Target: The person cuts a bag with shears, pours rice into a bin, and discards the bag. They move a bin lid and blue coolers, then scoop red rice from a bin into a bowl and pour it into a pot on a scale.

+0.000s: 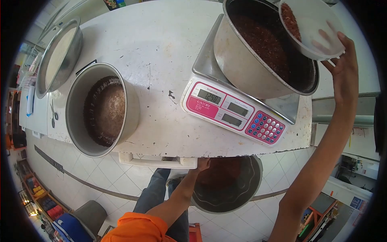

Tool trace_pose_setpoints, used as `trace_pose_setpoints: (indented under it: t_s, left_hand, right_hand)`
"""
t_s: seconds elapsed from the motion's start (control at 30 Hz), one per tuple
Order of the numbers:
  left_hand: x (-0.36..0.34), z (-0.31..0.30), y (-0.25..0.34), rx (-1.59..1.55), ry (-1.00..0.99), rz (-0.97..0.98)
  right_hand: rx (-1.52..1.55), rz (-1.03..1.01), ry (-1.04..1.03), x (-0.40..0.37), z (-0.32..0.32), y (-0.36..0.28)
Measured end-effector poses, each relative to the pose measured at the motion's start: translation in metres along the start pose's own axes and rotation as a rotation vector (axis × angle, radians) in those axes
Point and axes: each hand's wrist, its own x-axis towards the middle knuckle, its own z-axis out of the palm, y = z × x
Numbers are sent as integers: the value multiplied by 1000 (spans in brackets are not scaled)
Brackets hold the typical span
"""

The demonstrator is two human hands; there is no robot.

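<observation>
My right hand (342, 60) grips the rim of a translucent white plastic bowl (316, 26). The bowl is tilted over a large metal pot (238, 56), with reddish-brown flaky material (290, 20) along its inner side. Similar dark brown material (262, 44) lies inside the pot. Under the pot stands a pink and white digital scale (231, 111), its first display reading roughly 1290. Down at the table's front edge, my left hand (204, 163) looks curled beside the rim of a big grey tub (258, 177) holding reddish-brown material; its fingers are partly hidden.
On the white table (161, 80) stand a deep metal pot (131, 109) with brown powdery contents and a metal basin (74, 56) of pale powder. Scissors (53, 115) lie near the left edge. A white ledge (157, 161) juts out in front. A grey bin (92, 213) stands on the tiled floor.
</observation>
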Motion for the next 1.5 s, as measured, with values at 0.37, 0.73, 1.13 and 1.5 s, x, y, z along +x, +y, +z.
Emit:
trace_pose_setpoints:
  t_s: [0.37, 0.73, 1.13, 1.5]
  left_hand:
    - [1, -1, 3, 68, 58, 56]
    - [4, -17, 7, 11, 151, 144]
    - [5, -33, 14, 48, 57, 108]
    - [4, -20, 8, 20, 124, 144]
  right_hand:
    - [55, -142, 172, -13, -11, -12]
    - [360, -115, 347, -37, -1, -22]
    - [-71, -234, 316, -28, -1, -15]
    - [136, -154, 456, -40, 9, -28]
